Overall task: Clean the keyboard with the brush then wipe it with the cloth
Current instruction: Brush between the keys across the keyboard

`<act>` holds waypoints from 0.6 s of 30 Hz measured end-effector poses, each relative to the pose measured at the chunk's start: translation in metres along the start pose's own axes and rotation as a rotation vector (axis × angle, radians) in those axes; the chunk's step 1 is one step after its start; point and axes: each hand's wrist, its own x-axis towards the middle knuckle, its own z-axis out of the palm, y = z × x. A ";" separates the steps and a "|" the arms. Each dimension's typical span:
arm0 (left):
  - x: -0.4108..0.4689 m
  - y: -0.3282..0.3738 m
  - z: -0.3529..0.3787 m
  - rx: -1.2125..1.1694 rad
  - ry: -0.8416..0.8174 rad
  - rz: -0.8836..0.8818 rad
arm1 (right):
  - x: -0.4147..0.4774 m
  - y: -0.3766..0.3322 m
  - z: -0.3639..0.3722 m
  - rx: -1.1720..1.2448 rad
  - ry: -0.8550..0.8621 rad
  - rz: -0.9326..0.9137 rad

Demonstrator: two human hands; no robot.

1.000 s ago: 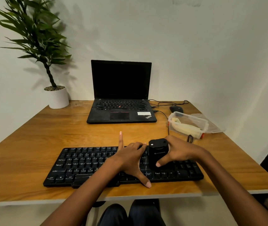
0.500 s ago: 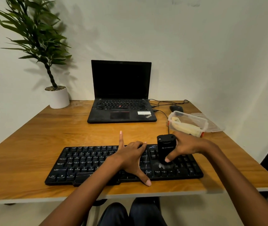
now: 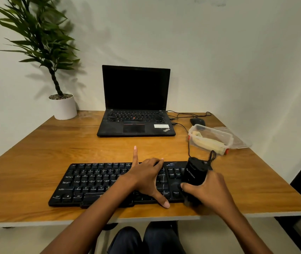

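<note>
At the far left the potted plant [image 3: 64, 107] stands well clear of my work. The keyboard [image 3: 91, 182] lies along the near edge of the table [image 3: 36, 153], and my left hand [image 3: 146, 178] rests spread on its middle. The thumb is down at the near edge and the forefinger is straight out past the far edge, holding nothing, only pinning the board down. The shut-off laptop [image 3: 136, 114] sits beyond, at the far side.

Over the keyboard's right end my right hand [image 3: 210, 191] is wrapped tightly round the black brush [image 3: 195, 173]. Its body leans away from me and its lower end is down among the keys, too blurred for me to make out bristles. So I judge I am in the brushing step, at the right-hand block of keys.

The cloth [image 3: 206, 143] is lying in the open clear box [image 3: 226, 142], far right. Next I need short strokes between the rows with my left hand bracing, then a reach for that cloth.
</note>
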 end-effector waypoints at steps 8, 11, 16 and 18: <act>-0.001 0.000 -0.001 -0.004 -0.002 -0.002 | 0.018 -0.009 0.014 -0.032 0.173 -0.038; 0.000 0.000 0.000 0.005 -0.001 -0.005 | 0.002 -0.005 0.013 0.005 0.151 -0.015; 0.000 -0.001 0.001 0.002 0.000 0.002 | -0.006 -0.002 0.008 -0.025 0.090 0.043; 0.001 -0.001 0.002 -0.012 0.001 0.002 | 0.006 -0.008 0.014 -0.025 0.139 0.010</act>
